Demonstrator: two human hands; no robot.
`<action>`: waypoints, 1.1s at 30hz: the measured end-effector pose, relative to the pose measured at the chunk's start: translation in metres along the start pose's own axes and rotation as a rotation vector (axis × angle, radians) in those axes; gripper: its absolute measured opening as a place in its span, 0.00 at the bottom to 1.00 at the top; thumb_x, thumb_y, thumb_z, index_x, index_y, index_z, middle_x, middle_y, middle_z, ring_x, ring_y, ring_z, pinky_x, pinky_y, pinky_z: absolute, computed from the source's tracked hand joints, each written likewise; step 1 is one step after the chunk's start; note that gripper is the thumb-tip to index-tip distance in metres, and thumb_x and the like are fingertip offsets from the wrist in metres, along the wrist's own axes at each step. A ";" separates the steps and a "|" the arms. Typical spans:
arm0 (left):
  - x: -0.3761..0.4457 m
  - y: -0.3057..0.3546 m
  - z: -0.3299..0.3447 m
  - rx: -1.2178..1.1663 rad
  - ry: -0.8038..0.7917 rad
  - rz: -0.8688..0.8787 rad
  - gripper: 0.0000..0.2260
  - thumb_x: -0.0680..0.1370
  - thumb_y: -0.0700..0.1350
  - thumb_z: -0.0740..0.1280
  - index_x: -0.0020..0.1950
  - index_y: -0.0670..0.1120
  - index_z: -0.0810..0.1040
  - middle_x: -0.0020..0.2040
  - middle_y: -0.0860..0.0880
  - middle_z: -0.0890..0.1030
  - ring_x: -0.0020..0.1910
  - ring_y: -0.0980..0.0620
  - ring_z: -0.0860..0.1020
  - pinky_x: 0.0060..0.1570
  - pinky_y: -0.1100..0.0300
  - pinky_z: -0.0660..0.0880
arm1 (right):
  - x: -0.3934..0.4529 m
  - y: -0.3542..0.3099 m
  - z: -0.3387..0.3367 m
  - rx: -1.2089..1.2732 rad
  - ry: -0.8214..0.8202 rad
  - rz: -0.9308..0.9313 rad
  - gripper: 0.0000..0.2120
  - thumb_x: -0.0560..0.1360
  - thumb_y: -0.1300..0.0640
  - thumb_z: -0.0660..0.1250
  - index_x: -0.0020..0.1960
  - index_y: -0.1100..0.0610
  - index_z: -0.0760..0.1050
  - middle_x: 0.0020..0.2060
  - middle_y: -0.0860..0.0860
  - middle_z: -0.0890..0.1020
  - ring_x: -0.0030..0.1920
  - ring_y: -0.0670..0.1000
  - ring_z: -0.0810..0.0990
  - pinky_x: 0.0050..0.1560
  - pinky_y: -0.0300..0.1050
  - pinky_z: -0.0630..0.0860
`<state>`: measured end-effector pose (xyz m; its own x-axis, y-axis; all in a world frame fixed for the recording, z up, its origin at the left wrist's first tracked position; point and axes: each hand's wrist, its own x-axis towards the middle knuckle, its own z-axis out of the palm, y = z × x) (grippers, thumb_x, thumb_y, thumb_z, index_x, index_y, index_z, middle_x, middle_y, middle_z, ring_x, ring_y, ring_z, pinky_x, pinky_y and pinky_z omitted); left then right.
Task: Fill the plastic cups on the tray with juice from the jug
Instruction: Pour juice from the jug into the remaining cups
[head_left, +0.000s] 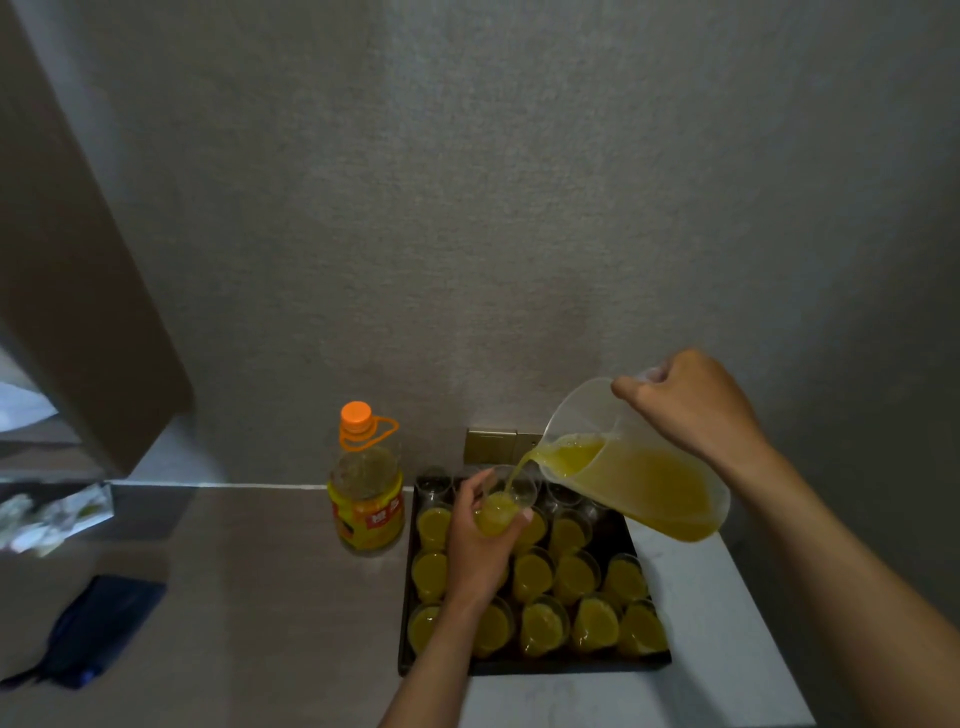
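The left hand (480, 545) grips a clear cup (503, 506) lifted above the far half of the dark tray (535, 666), while the right hand (693, 402) grasps the handle of the tilted jug (644, 470), whose juice (514, 475) streams into that cup. Most cups on the tray hold juice; a few at its far edge look empty. An orange-capped bottle (366, 486) stands just left of the tray, and a dark blue cloth (96, 631) lies well left of it.

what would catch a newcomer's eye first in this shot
The stream of juice: the right hand tilts a clear jug over a cup held by the left hand. Below sits a dark tray of filled cups, with an orange-capped bottle to its left.
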<state>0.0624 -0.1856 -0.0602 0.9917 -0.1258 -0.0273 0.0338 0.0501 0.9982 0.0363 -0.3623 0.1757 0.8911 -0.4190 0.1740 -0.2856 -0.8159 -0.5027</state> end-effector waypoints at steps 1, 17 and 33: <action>0.000 0.000 0.000 0.005 0.001 0.006 0.27 0.72 0.44 0.79 0.68 0.57 0.74 0.65 0.62 0.77 0.59 0.74 0.73 0.51 0.76 0.73 | 0.000 0.000 0.000 0.000 0.001 0.001 0.24 0.74 0.48 0.71 0.27 0.52 0.61 0.19 0.45 0.63 0.24 0.51 0.65 0.32 0.44 0.64; 0.001 -0.003 -0.001 0.016 0.009 0.008 0.27 0.72 0.44 0.80 0.67 0.58 0.74 0.65 0.61 0.77 0.64 0.64 0.74 0.57 0.69 0.75 | 0.001 -0.004 -0.003 -0.016 0.015 0.014 0.25 0.74 0.47 0.72 0.27 0.52 0.61 0.21 0.48 0.66 0.26 0.53 0.68 0.32 0.45 0.64; -0.003 0.005 0.003 -0.039 0.011 0.018 0.26 0.72 0.39 0.79 0.67 0.52 0.75 0.61 0.59 0.80 0.57 0.66 0.79 0.51 0.71 0.76 | -0.001 -0.001 0.000 0.030 -0.009 0.012 0.22 0.74 0.48 0.71 0.28 0.52 0.65 0.21 0.47 0.68 0.25 0.52 0.70 0.33 0.45 0.66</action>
<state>0.0597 -0.1878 -0.0550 0.9934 -0.1141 -0.0098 0.0203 0.0909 0.9957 0.0363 -0.3608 0.1760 0.8907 -0.4253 0.1605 -0.2856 -0.7983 -0.5303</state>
